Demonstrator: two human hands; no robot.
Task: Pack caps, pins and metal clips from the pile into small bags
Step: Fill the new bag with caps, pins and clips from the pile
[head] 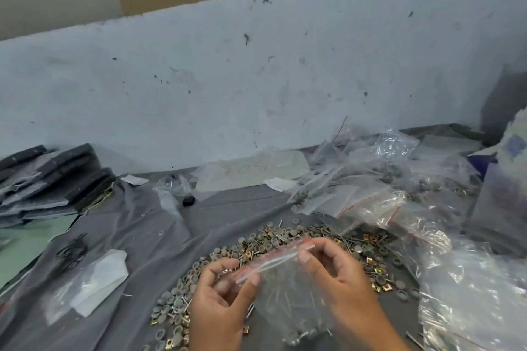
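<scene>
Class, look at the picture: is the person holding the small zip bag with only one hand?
No. Both the left hand and the right hand pinch the zip strip of the small bag above the pile.

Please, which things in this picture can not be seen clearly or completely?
- small bag: head view, contents blurred behind its plastic; count unreadable.
- pile: near part hidden by left hand and right hand.
- Writing on flat bag: too faint.
- dark stack: cut off by left edge.
</scene>
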